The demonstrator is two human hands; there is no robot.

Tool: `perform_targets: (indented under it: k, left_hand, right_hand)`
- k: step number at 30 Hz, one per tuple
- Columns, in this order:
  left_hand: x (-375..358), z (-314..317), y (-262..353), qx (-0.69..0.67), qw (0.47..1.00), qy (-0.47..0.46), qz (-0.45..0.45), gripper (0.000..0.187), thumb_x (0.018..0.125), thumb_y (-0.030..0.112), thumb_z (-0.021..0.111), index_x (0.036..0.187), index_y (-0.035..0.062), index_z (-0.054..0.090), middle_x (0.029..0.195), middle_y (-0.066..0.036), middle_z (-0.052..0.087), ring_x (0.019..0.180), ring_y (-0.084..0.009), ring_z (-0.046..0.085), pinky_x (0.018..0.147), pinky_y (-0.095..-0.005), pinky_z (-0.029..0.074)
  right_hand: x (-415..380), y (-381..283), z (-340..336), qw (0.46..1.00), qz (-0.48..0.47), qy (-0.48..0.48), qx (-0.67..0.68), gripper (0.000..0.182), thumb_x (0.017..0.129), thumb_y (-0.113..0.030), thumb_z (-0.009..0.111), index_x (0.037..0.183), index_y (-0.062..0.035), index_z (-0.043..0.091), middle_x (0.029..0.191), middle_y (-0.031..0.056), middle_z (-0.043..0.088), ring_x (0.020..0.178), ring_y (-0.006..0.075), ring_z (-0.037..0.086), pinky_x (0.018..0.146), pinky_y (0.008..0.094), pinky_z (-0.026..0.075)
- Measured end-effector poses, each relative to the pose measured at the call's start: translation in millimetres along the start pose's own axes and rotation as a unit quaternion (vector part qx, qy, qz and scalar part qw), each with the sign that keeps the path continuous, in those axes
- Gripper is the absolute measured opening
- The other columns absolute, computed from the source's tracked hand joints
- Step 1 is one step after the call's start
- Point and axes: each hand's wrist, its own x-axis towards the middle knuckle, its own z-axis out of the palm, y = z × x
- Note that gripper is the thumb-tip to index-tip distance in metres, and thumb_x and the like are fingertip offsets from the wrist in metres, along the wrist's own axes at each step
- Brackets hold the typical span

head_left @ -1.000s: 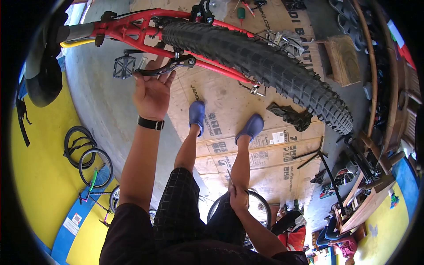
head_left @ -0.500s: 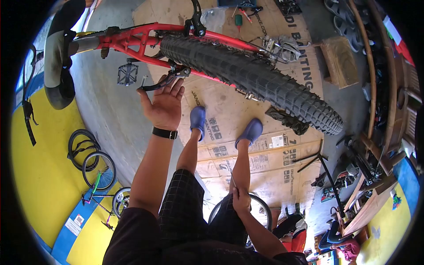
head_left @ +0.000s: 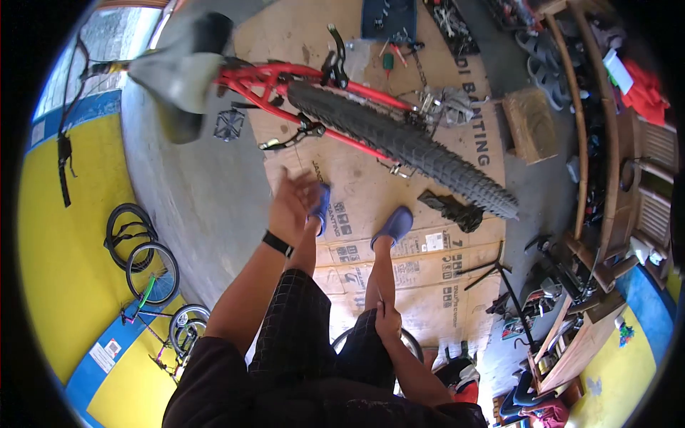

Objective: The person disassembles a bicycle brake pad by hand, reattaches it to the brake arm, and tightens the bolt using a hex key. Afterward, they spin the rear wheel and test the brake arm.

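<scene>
Red bicycle frame (head_left: 275,77) is lying over the cardboard (head_left: 371,178); left hand (head_left: 291,203) is hovering open (blurred) below the crank (head_left: 296,135), while right hand (head_left: 387,321) is resting on the thigh, grip indiscernible.

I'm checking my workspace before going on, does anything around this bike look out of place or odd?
Yes. The red bike leans steeply across the cardboard instead of standing upright, its rear tyre slanting toward the floor. Tools lie scattered beyond it, and a dark rag sits loose near the tyre. The left hand hangs free of the bike.
</scene>
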Motion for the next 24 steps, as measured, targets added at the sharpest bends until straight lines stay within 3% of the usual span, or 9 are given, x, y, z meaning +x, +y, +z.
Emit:
perform_targets:
  k: [3, 7, 9, 11, 13, 14, 16, 21, 24]
  left_hand:
    - [-68, 0, -15, 0.273, 0.960, -0.042, -0.044, 0.040, 0.104, 0.038, 0.051, 0.113, 0.0011, 0.063, 0.095, -0.008, 0.069, 0.087, -0.0154, 0.066, 0.075, -0.0273, 0.050]
    - [-163, -3, 2, 0.564, 0.807, -0.177, -0.001, 0.034, 0.095, 0.032, 0.065, 0.111, 0.0017, 0.067, 0.100, -0.011, 0.072, 0.088, -0.0199, 0.070, 0.078, -0.0331, 0.055]
    - [-202, -14, 26, 0.700, 0.673, -0.239, 0.008, 0.036, 0.091, 0.033, 0.070, 0.113, 0.0035, 0.068, 0.103, -0.012, 0.073, 0.093, -0.0225, 0.071, 0.083, -0.0351, 0.055]
    - [-216, -62, 14, 0.693, 0.698, -0.183, 0.001, 0.037, 0.089, 0.037, 0.073, 0.113, 0.0081, 0.071, 0.105, -0.012, 0.074, 0.099, -0.0242, 0.071, 0.088, -0.0356, 0.055]
    - [-220, -110, 3, 0.603, 0.790, -0.113, -0.008, 0.038, 0.087, 0.036, 0.074, 0.113, 0.0084, 0.072, 0.106, -0.013, 0.074, 0.098, -0.0248, 0.072, 0.087, -0.0361, 0.056]
    - [-186, -183, -34, 0.537, 0.836, -0.106, 0.029, 0.039, 0.087, 0.034, 0.076, 0.111, 0.0037, 0.072, 0.103, -0.013, 0.075, 0.096, -0.0233, 0.072, 0.082, -0.0359, 0.058]
    - [-199, -192, -14, 0.446, 0.894, 0.008, -0.047, 0.034, 0.089, 0.030, 0.076, 0.105, 0.0004, 0.074, 0.098, -0.010, 0.076, 0.081, -0.0193, 0.072, 0.068, -0.0329, 0.060]
    - [-117, -304, -36, 0.521, 0.842, 0.134, -0.034, 0.040, 0.084, 0.033, 0.076, 0.104, -0.0015, 0.073, 0.095, -0.021, 0.074, 0.088, -0.0315, 0.073, 0.079, -0.0406, 0.056]
    - [-117, -205, 25, 0.494, 0.857, 0.141, 0.033, 0.046, 0.084, 0.040, 0.076, 0.103, -0.0012, 0.071, 0.094, -0.022, 0.074, 0.093, -0.0330, 0.072, 0.082, -0.0440, 0.055]
  right_hand:
    - [-2, -1, -26, 1.000, 0.007, -0.001, 0.021, 0.026, 0.102, -0.027, 0.053, 0.108, -0.0035, 0.062, 0.074, 0.0180, 0.067, 0.066, 0.0368, 0.065, 0.065, 0.0454, 0.052]
    - [-17, -4, -84, 0.995, 0.007, -0.035, 0.091, 0.022, 0.101, -0.022, 0.053, 0.110, -0.0035, 0.061, 0.075, 0.0111, 0.069, 0.067, 0.0274, 0.067, 0.067, 0.0400, 0.053]
    - [-29, -5, -118, 0.994, 0.003, -0.038, 0.105, 0.021, 0.099, -0.021, 0.055, 0.107, -0.0031, 0.063, 0.077, 0.0109, 0.070, 0.069, 0.0258, 0.068, 0.068, 0.0386, 0.053]
    - [-39, 17, -143, 0.996, -0.028, -0.006, 0.090, 0.021, 0.098, -0.021, 0.057, 0.103, -0.0027, 0.066, 0.079, 0.0109, 0.071, 0.072, 0.0242, 0.069, 0.069, 0.0372, 0.054]
    - [-48, 16, -180, 0.999, -0.006, 0.027, 0.041, 0.025, 0.095, -0.025, 0.059, 0.099, -0.0033, 0.070, 0.081, 0.0126, 0.072, 0.075, 0.0230, 0.070, 0.071, 0.0353, 0.054]
    - [-57, 32, -194, 0.999, 0.004, 0.035, -0.008, 0.027, 0.095, -0.028, 0.060, 0.100, -0.0040, 0.071, 0.080, 0.0130, 0.071, 0.075, 0.0227, 0.070, 0.071, 0.0352, 0.054]
    - [-73, 26, -231, 0.992, 0.018, 0.054, -0.112, 0.031, 0.096, -0.033, 0.060, 0.101, -0.0051, 0.072, 0.078, 0.0122, 0.071, 0.073, 0.0217, 0.069, 0.069, 0.0352, 0.053]
    - [-77, -7, -307, 0.991, 0.117, 0.069, -0.014, 0.039, 0.099, -0.042, 0.056, 0.103, -0.0073, 0.074, 0.072, 0.0105, 0.070, 0.068, 0.0199, 0.067, 0.066, 0.0338, 0.051]
    - [-30, -5, -331, 0.979, -0.020, 0.202, 0.016, 0.037, 0.098, -0.041, 0.058, 0.100, -0.0086, 0.075, 0.069, 0.0103, 0.069, 0.064, 0.0205, 0.066, 0.066, 0.0336, 0.051]
